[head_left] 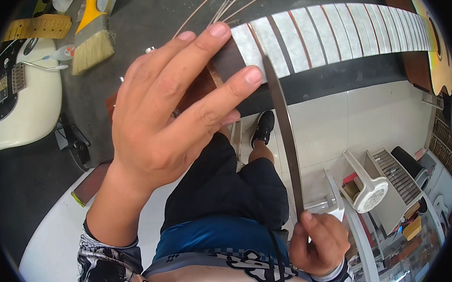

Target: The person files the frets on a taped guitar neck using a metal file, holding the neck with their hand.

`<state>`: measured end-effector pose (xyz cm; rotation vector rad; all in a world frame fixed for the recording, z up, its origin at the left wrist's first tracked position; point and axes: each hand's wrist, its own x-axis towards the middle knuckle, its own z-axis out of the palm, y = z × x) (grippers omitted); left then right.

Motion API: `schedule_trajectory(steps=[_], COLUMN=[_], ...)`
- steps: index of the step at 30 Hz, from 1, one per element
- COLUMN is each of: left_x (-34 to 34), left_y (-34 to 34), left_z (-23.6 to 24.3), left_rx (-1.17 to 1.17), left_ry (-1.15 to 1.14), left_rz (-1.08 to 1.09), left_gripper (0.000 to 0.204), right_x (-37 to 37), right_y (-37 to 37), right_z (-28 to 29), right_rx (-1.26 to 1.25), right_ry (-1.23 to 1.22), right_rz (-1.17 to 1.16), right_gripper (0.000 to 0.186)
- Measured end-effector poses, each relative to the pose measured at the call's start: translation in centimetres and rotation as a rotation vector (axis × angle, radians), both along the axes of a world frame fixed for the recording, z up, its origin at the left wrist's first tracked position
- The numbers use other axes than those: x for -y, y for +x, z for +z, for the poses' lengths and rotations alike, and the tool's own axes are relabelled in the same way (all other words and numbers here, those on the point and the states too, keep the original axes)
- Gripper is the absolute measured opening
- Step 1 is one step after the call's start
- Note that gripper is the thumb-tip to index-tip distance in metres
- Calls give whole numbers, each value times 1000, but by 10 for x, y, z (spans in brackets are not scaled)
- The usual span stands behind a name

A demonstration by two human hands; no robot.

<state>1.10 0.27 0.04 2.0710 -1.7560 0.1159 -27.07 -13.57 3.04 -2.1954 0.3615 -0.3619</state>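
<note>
An acoustic guitar's neck runs across the upper part of the view, its fretboard (298, 48) masked with pale silvery tape between the frets. Over the headstock end lies my left hand (161, 103), fingers stretched and spread. Its index fingertip touches the edge of the tape near the first frets, and the hand covers much of the headstock. My right hand (320, 241) is closed round the near end of a long, narrow metal file (288, 142). The file's far end meets the fretboard's near edge, just right of my left index finger.
Loose strings (230, 3) stick out beyond the headstock. On the dark bench at left are a cream electric guitar (37, 106) and a yellow-handled brush (92, 48). The guitar body (421, 41) is at far right. Below stand a white hair dryer (368, 186) and a shelf unit.
</note>
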Motion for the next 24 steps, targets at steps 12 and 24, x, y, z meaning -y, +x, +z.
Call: schedule_trajectory(steps=[12,24], left_x=[-3,-1], left_y=[-2,0], left_z=[2,0], left_rx=[-24,20], left_ry=[19,-12], left_rz=[40,13], left_gripper=[43,46], right_x=[14,5], right_y=[102,10], right_z=[-1,2], right_rx=[63,14], right_ry=[-50,17], right_rz=[-51,-2], right_gripper=[42,48])
